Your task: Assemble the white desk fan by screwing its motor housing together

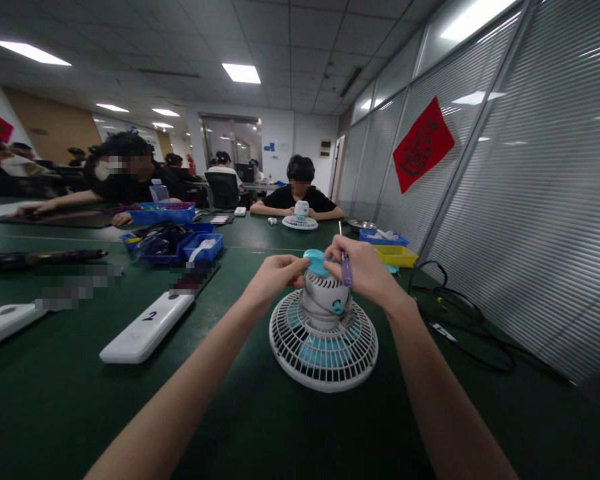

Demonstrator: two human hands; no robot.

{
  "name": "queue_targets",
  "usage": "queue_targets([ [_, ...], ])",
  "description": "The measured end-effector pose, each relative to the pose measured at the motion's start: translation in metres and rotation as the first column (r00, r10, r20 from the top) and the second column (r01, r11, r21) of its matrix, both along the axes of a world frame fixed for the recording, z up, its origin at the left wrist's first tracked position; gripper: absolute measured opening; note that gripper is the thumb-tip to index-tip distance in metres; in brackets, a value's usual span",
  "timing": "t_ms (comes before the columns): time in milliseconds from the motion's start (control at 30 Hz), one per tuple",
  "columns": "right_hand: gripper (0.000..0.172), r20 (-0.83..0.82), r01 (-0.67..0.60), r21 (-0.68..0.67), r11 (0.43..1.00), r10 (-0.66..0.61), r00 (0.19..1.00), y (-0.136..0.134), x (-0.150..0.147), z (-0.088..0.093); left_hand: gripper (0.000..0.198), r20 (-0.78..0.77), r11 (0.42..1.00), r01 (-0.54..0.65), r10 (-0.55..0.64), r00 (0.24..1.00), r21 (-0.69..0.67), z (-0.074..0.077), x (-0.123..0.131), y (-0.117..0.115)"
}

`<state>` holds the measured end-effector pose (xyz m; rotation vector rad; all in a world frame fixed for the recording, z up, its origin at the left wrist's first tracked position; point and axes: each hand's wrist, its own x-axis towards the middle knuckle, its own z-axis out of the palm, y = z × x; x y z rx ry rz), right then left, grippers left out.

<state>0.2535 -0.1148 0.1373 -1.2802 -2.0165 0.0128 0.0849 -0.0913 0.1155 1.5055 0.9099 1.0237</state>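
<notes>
A small white fan [323, 337] with blue blades lies face down on the green table, its motor housing pointing up. A teal cap [315, 261] sits on top of the housing. My left hand [276, 275] pinches the cap from the left. My right hand [364, 267] touches the cap from the right and also holds a purple-handled screwdriver [345, 265], its shaft pointing up.
A white power strip [147, 326] marked 2 lies to the left. Blue bins [203, 245] and a yellow tray [396, 254] stand farther back. Black cables [460, 320] run along the right edge. Other people sit across the table, one with another fan [300, 218].
</notes>
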Motion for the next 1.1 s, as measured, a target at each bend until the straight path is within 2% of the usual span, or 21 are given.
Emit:
queue_targets([
  [133,0.024,0.015,0.066,0.002,0.998,-0.066,0.998,0.001,0.006,0.000,0.018,-0.067,0.993,-0.068,0.075,0.995,0.095,-0.001,0.002,0.000],
  [233,0.022,0.047,0.103,-0.018,0.995,-0.102,0.994,0.003,0.011,-0.001,0.025,-0.117,0.979,-0.095,0.117,0.986,0.181,-0.005,0.001,0.005],
  [400,0.018,0.077,0.113,-0.057,0.992,-0.109,0.991,0.005,0.014,-0.004,0.031,-0.254,0.974,-0.019,0.078,0.964,0.228,-0.008,0.002,0.006],
  [633,0.016,0.080,0.099,-0.067,0.993,-0.094,0.992,0.006,0.014,-0.005,0.040,-0.411,0.945,0.024,0.120,0.904,0.328,-0.010,0.002,0.006],
  [767,0.016,0.070,0.112,-0.062,0.992,-0.107,0.992,0.006,0.014,-0.005,0.044,-0.504,0.916,0.051,0.172,0.846,0.398,-0.008,0.001,0.003],
  [967,0.015,0.062,0.106,-0.067,0.992,-0.101,0.993,0.006,0.016,-0.006,0.049,-0.663,0.873,0.108,0.275,0.696,0.475,-0.002,-0.001,-0.008],
  [1100,0.015,0.052,0.103,-0.085,0.991,-0.099,0.994,0.006,0.016,-0.005,0.048,-0.674,0.857,0.109,0.312,0.670,0.504,-0.003,0.000,-0.011],
])
